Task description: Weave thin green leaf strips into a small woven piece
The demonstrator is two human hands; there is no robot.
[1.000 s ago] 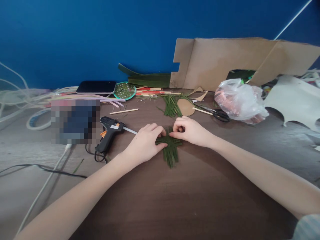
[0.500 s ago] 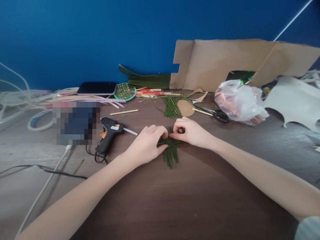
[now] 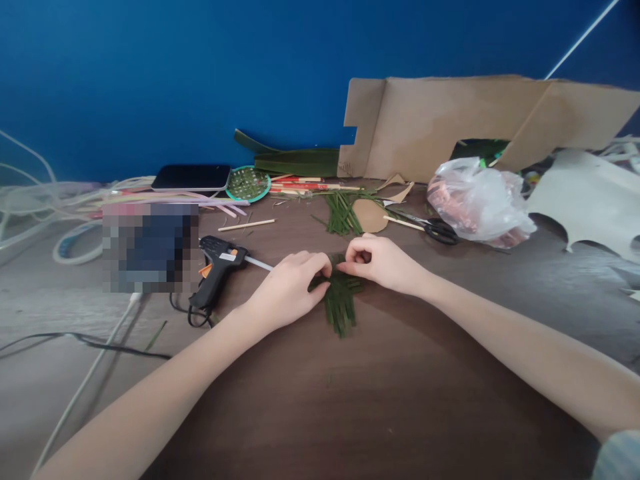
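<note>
Between my two hands a small weave of green leaf strips (image 3: pixel 341 310) lies on the brown table, its loose ends pointing toward me. My left hand (image 3: pixel 299 285) is at its left side, thumb and fingers curled in on the strips. From the right, my right hand (image 3: pixel 379 264) pinches at the weave's upper part with thumb and forefinger. The strips right under the fingertips are partly hidden. Beyond the hands lie a bundle of cut green strips (image 3: pixel 344 213) and a round cardboard piece (image 3: pixel 371 216).
A black glue gun (image 3: pixel 216 270) with a glue stick lies left of my left hand. Scissors (image 3: pixel 439 231) and a plastic bag (image 3: pixel 480 203) sit at the right rear. Folded cardboard (image 3: pixel 425 127) leans on the blue wall. Behind are a phone (image 3: pixel 191 177) and a green-rimmed woven disc (image 3: pixel 249 184).
The view has shifted slightly. Both hands stay at the weave, with the left fingers drawn very slightly leftward from the right fingertips.
</note>
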